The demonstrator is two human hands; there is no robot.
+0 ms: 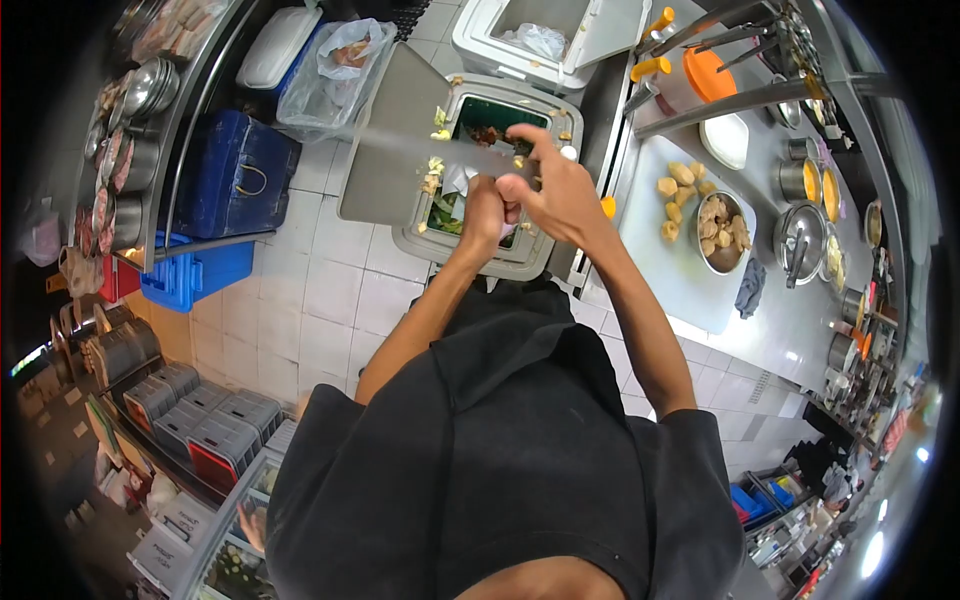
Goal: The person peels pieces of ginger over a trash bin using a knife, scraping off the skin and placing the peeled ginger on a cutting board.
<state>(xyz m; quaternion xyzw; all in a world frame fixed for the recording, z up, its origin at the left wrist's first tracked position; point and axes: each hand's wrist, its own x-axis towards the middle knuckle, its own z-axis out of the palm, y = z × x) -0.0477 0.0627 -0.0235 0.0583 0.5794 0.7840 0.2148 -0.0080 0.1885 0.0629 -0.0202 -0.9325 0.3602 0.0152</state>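
My left hand (485, 215) is closed in a fist over the opened bin (410, 240), and what it holds is hidden. Close beside it on the right, my right hand (562, 195) has its thumb and index finger spread apart. A long grey blade-like thing (430, 146), smeared by motion, reaches left from between the hands; which hand bears it, I cannot tell. Below them, green and pale food scraps (445, 215) lie inside the bin, with more bits on its rim and lid (385, 160).
Right of the bin, a white cutting board (655, 280) bears peeled potatoes (682, 173) and a metal bowl (722, 232) of pale pieces. A second bin (480, 40) stands beyond. Blue crates (235, 180) and a plastic-lined container (320, 100) are at the left.
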